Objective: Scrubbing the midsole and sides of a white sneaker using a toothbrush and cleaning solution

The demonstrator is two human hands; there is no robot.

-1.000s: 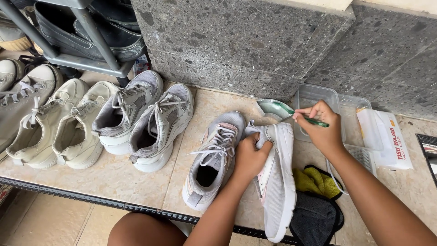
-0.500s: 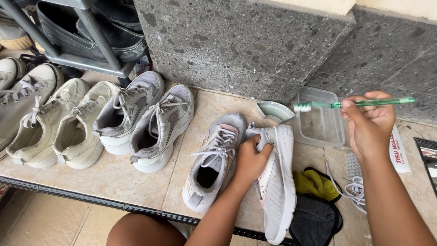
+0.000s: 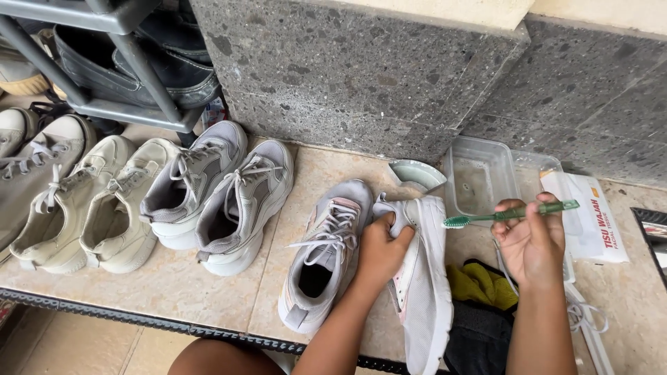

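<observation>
My left hand [image 3: 380,251] grips the heel end of a white sneaker [image 3: 425,292] lying on its side on the tiled ledge. Its mate, a white and grey sneaker [image 3: 325,257] with laces, stands upright just to the left. My right hand [image 3: 532,243] holds a green toothbrush [image 3: 511,214] level, bristles pointing left, above the right edge of the tipped sneaker. A clear plastic tub [image 3: 481,182] sits just behind the brush.
Two grey sneakers [image 3: 219,194] and a beige pair [image 3: 87,205] line the ledge at left, below a metal shoe rack [image 3: 118,62]. A small bowl [image 3: 417,173], yellow cloth [image 3: 479,286], dark cloth [image 3: 479,337], tissue packet [image 3: 590,222] and loose lace [image 3: 580,316] lie around. A stone wall [image 3: 361,76] stands behind.
My right hand lifted the toothbrush out of the tub area, raised it, then brought it down and left toward the tipped sneaker. My left hand kept its hold on the shoe.
</observation>
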